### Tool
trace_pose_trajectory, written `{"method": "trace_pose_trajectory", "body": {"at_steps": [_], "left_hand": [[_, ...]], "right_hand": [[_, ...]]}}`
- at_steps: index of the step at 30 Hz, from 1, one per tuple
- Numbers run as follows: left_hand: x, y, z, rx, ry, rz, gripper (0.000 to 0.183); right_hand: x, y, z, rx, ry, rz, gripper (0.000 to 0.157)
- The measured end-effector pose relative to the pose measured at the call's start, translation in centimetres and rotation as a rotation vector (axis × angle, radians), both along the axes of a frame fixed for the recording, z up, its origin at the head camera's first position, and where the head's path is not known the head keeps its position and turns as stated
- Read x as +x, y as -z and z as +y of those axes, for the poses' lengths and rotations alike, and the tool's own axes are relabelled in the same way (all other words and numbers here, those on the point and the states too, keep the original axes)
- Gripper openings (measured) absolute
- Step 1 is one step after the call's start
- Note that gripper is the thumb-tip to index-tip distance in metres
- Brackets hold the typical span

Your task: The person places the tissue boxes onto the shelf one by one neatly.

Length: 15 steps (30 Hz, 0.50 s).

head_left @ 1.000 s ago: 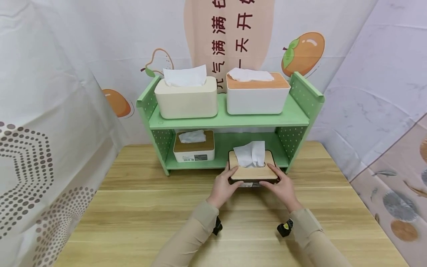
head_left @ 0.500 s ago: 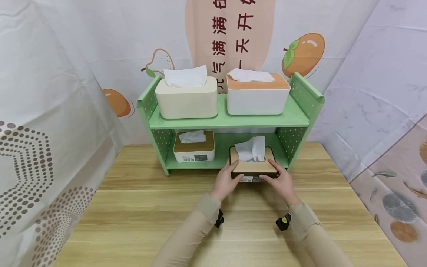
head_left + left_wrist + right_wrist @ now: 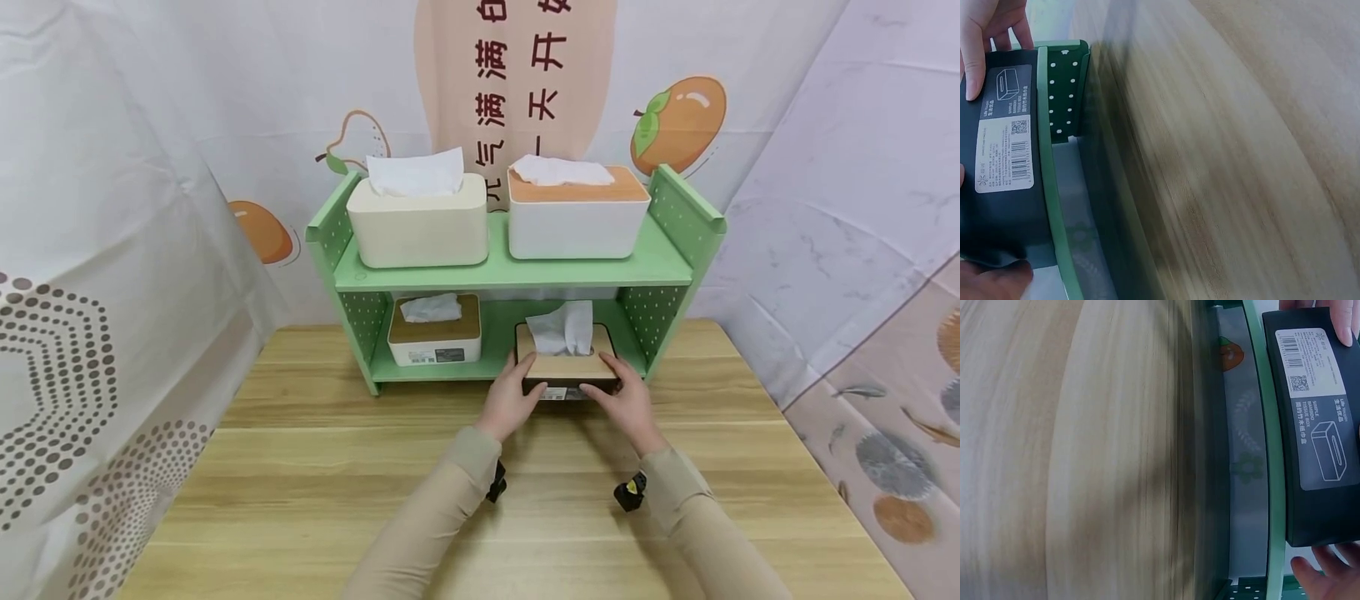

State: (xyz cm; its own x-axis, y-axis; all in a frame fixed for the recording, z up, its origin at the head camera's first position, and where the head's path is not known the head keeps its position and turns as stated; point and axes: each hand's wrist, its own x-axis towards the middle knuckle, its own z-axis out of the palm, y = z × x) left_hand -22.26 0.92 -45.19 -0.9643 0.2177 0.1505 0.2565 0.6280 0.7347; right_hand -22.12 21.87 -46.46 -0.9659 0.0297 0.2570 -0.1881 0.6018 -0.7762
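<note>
A black tissue box (image 3: 573, 364) with a light wooden lid is at the front edge of the lower shelf, on its right side. A white tissue (image 3: 570, 329) sticks up from its slot. My left hand (image 3: 510, 402) grips the box's left end, thumb on the front face. The right hand (image 3: 626, 404) holds the other end in the same way. Both wrist views show the labelled front face (image 3: 1004, 150) close up, along the shelf's green lip (image 3: 1275, 487). The undersides of my fingers at the box's ends are partly hidden.
The green two-tier rack (image 3: 517, 273) stands at the back of the wooden table (image 3: 315, 483). Up top are a cream tissue box (image 3: 420, 232) and a white one with an orange-brown lid (image 3: 573, 225). A smaller white tissue box (image 3: 435, 346) sits lower left.
Both hands have moved the black tissue box away from me, further back onto the lower shelf. Its lid tilted and its front now shows more. The other boxes have stayed put.
</note>
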Motion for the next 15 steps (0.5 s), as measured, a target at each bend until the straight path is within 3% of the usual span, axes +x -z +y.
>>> {"method": "trace_pose_trajectory", "body": {"at_steps": [7,15], "left_hand": [[0.6,-0.4,0.6,-0.074,-0.022,0.058,0.057],[2.2,-1.4,0.3,-0.174,-0.001,0.268,0.049]], "right_hand": [[0.1,0.3,-0.2,0.032,0.012,0.043,0.064],[1.5,-0.9,-0.1,0.064,0.023,0.141,0.056]]}}
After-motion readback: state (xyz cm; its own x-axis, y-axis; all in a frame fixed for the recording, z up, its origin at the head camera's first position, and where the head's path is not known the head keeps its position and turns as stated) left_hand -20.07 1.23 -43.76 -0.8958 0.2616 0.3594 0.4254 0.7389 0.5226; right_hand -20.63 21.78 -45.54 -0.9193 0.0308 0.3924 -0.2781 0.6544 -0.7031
